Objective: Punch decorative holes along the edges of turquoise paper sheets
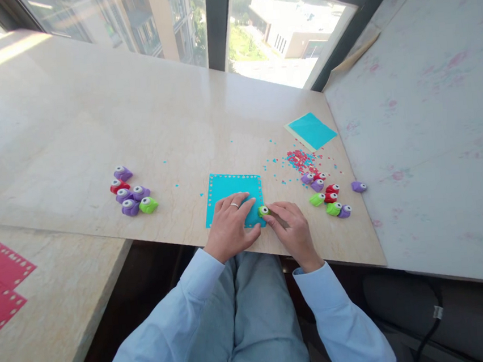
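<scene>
Two bare hands punch holes along a square blue paper sheet's edge.

The left hand (230,226) lies flat, pinning the sheet (233,196) to the surface (91,133); just right, the right hand (291,228) grips a small green plastic punch (264,210) at the sheet's right border.

Sunlit marble counter by a high window

A pale marble counter (90,116) fills the frame's centre; windows (279,35) along the top show buildings and trees, and a pink-flecked white wall (433,128) stands at right.
</scene>
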The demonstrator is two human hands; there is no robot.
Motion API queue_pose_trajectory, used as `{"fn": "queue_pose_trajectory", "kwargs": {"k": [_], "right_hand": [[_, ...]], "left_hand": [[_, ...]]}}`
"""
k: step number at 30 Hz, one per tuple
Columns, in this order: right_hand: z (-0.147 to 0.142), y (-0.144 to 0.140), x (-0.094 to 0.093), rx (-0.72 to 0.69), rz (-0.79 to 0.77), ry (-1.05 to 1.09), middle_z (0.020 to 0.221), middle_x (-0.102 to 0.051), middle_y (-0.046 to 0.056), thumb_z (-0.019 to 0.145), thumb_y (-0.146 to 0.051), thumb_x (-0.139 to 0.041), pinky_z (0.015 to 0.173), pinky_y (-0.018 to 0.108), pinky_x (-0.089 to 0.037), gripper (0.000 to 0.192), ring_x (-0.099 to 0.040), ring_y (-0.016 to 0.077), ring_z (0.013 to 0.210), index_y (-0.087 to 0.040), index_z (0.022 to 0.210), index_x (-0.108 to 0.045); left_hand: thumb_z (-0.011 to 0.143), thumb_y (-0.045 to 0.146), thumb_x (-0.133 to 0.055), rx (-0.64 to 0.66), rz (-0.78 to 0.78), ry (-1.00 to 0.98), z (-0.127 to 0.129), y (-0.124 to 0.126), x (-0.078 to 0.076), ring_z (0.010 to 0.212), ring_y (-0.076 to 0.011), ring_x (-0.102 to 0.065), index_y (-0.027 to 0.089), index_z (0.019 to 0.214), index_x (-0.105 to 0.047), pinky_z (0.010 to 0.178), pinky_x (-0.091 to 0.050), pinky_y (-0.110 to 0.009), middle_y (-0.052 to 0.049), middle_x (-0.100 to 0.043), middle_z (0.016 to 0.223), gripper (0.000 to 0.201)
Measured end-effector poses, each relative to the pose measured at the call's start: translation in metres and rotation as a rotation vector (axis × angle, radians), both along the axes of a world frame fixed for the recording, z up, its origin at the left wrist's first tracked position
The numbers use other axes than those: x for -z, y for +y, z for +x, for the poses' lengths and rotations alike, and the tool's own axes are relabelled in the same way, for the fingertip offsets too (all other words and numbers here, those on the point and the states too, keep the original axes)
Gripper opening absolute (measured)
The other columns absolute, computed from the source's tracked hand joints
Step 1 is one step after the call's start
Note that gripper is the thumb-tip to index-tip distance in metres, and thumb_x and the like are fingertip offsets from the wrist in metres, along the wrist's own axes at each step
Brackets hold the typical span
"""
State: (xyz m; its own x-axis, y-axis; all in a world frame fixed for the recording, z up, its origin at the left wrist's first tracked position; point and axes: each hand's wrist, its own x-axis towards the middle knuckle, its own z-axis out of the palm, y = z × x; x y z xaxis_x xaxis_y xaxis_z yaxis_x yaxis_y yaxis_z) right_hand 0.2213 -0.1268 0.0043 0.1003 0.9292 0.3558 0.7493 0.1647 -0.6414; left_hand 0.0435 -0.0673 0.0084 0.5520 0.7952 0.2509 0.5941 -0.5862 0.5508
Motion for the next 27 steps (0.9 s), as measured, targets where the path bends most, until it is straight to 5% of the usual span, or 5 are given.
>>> {"fn": "queue_pose_trajectory", "kwargs": {"k": [11, 18, 22, 27], "right_hand": [[0.001, 0.002, 0.004, 0.025, -0.015, 0.027, 0.101, -0.069, 0.008, 0.092, -0.038, -0.062, 0.090, 0.045, -0.051, 0.022, -0.062, 0.0257, 0.097, -0.027, 0.109, -0.070], [0.006, 0.004, -0.004, 0.167, -0.141, 0.449, 0.106, -0.070, 0.010, 0.084, -0.046, -0.068, 0.088, 0.043, -0.053, 0.036, -0.066, 0.0239, 0.095, -0.020, 0.109, -0.067], [0.014, 0.015, -0.014, 0.194, -0.257, 0.515, 0.093, -0.072, 0.009, 0.078, -0.050, -0.070, 0.077, 0.039, -0.055, 0.041, -0.067, 0.0227, 0.085, -0.017, 0.102, -0.067], [0.023, 0.035, -0.039, 0.022, -0.533, 0.379, 0.073, -0.066, 0.003, 0.073, -0.048, -0.071, 0.054, 0.027, -0.048, 0.036, -0.061, 0.0158, 0.063, -0.017, 0.088, -0.063]], "left_hand": [[0.080, 0.037, -0.067, -0.013, 0.001, -0.018, 0.000, 0.000, 0.002, 0.127, -0.0303, -0.049, 0.023, 0.126, -0.059, 0.106, -0.036, -0.048, -0.010, -0.057, 0.137, 0.049], [0.078, 0.039, -0.068, -0.008, 0.002, -0.032, 0.001, 0.001, 0.005, 0.126, -0.0315, -0.049, 0.024, 0.124, -0.060, 0.103, -0.037, -0.049, -0.010, -0.057, 0.136, 0.049], [0.078, 0.040, -0.068, -0.011, 0.011, -0.028, 0.001, 0.001, 0.006, 0.126, -0.0306, -0.049, 0.024, 0.123, -0.060, 0.103, -0.037, -0.048, -0.010, -0.058, 0.136, 0.048], [0.076, 0.039, -0.069, -0.009, 0.012, -0.031, 0.001, 0.001, 0.005, 0.126, -0.0306, -0.049, 0.021, 0.121, -0.061, 0.103, -0.036, -0.047, -0.011, -0.058, 0.135, 0.049]]}}
